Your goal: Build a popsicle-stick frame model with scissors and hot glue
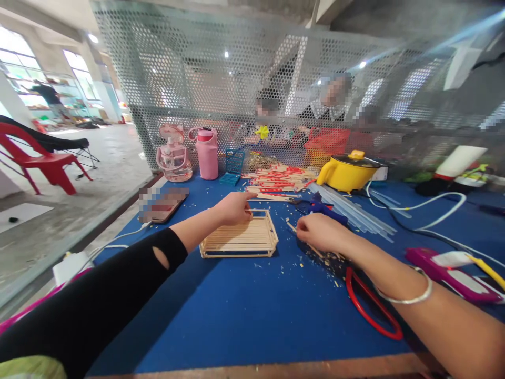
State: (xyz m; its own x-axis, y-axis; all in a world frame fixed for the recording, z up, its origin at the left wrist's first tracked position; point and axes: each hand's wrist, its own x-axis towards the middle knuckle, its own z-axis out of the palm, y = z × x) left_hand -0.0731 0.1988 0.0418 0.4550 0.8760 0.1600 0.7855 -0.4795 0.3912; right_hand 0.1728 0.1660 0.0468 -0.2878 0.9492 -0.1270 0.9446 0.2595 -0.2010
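A small rectangular tray of thin wooden sticks (236, 239), with a low rail, lies on the blue table. My left hand (234, 208) is over its back edge, the index finger stretched out and the lower fingers bent near the back rail; nothing shows in its grasp. To the right, my right hand (321, 230) is closed, fingertips down, around a thin wooden stick (291, 226) whose end pokes out on the left. Under this hand are wood scraps (329, 261) on a dark surface, partly hidden. Red-handled scissors or cutters (373, 310) lie below the wrist.
Behind are a pile of red-marked sticks (276, 179), a blue glue gun (321, 205), clear glue sticks (355, 213) and a yellow pot (349, 171). Bottles (207, 155) and a phone (163, 205) stand left. Cables (430, 202) cross the right. A perforated metal screen (189, 79) rises behind.
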